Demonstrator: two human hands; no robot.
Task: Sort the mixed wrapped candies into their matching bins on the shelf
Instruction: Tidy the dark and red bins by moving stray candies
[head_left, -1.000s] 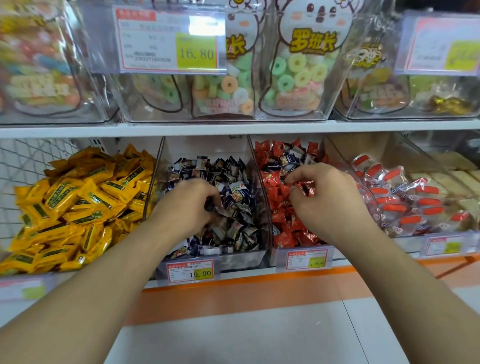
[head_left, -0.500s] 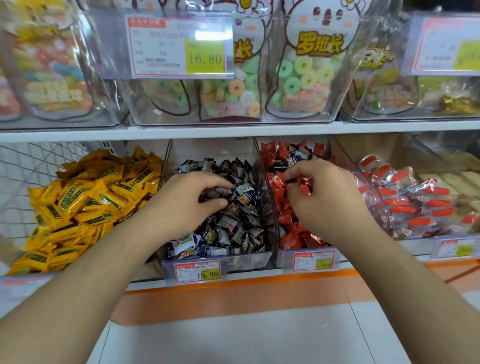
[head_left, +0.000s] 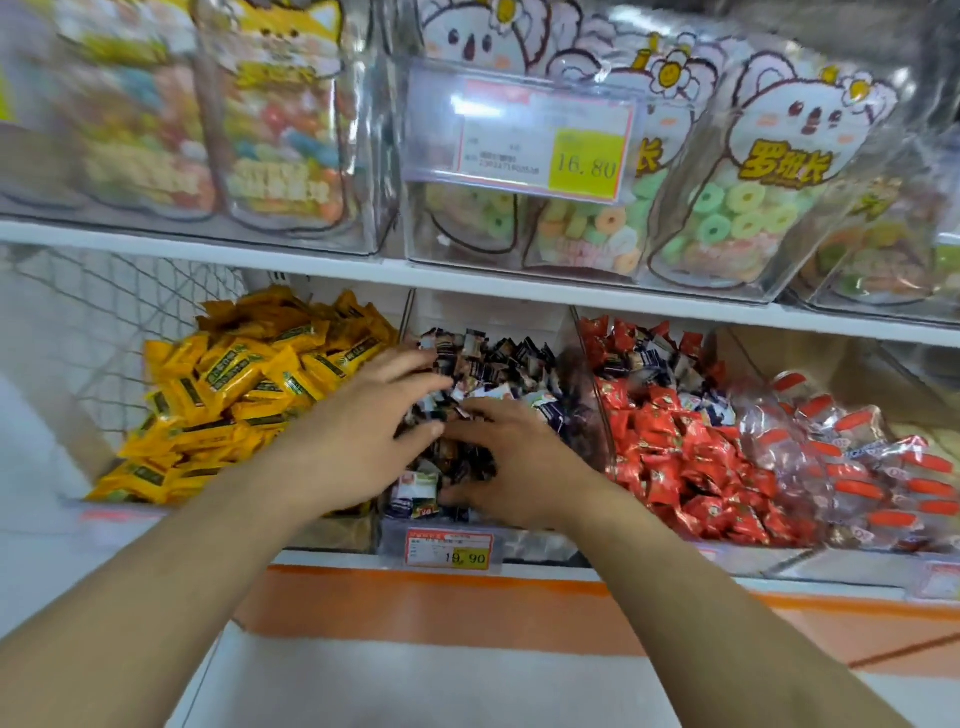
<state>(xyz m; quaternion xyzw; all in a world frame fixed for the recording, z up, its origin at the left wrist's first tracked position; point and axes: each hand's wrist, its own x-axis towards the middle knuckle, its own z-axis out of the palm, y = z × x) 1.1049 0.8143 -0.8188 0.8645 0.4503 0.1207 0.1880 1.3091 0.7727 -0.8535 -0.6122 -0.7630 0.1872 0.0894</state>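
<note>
A store candy shelf fills the frame, seen from above the person's two bare forearms, which reach in from the bottom corners. Both hands meet at the centre of the frame over a clear bin (head_left: 519, 540) heaped with dark wrapped candies (head_left: 498, 364). The left hand (head_left: 358, 441) lies palm down on the heap with its fingers stretched out and slightly spread, pointing right. The right hand (head_left: 511, 467) sits just beside it, lower and to the right, its fingers bent down into the candies; motion blur hides whether it has hold of any piece. The fingertips of the two hands nearly touch.

A price tag (head_left: 449, 551) reading 19.90 is fixed to the front of this bin. To its left, a wire basket holds a pile of yellow wrapped candies (head_left: 234, 395). To its right, another clear bin holds red wrapped candies (head_left: 680, 447) with a few dark ones lying among them near the back. Further right are clear packets with orange-red stripes (head_left: 852, 467).

On the upper shelf, across the top of the frame, stand clear bins of bagged ring-shaped gummies (head_left: 727, 208) and a large price tag (head_left: 524, 140) reading 16.80.
</note>
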